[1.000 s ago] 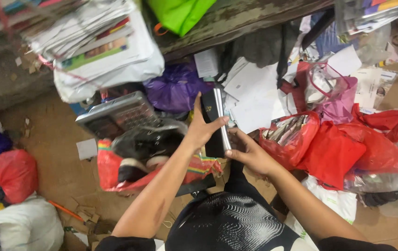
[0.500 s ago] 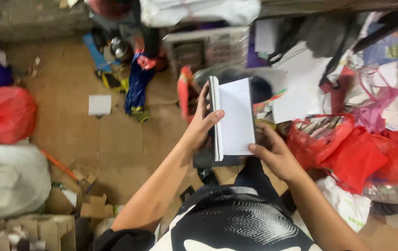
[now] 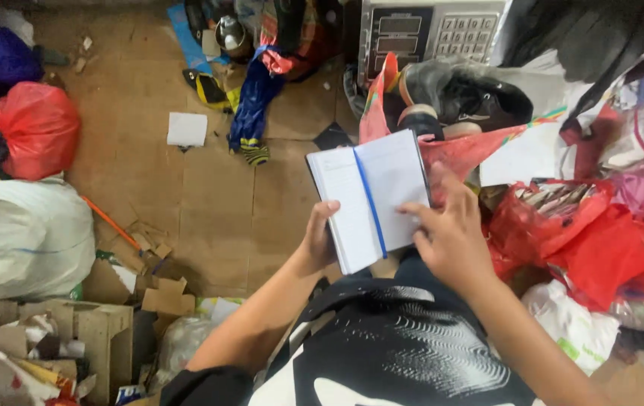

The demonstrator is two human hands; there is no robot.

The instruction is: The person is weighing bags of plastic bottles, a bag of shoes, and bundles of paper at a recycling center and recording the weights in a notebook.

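Note:
An open notebook [image 3: 371, 195] with blank white pages and a blue ribbon marker down its middle is held above my lap. My left hand [image 3: 318, 240] grips its lower left edge, thumb on the left page. My right hand [image 3: 450, 237] rests on the right page, fingers spread over its lower part. My black patterned trousers [image 3: 390, 346] fill the bottom of the view.
Cardboard-covered floor [image 3: 217, 203] with a white paper scrap [image 3: 186, 129]. Red bags [image 3: 593, 248] crowd the right, a grey electronic scale [image 3: 435, 30] stands at the top, a red bag [image 3: 32, 128] and white sack [image 3: 28, 233] lie left, torn cardboard boxes [image 3: 74, 338] bottom left.
The notebook went from shut and upright to open and flat on its pages. My right hand moved onto the right page. The camera tilted down and left.

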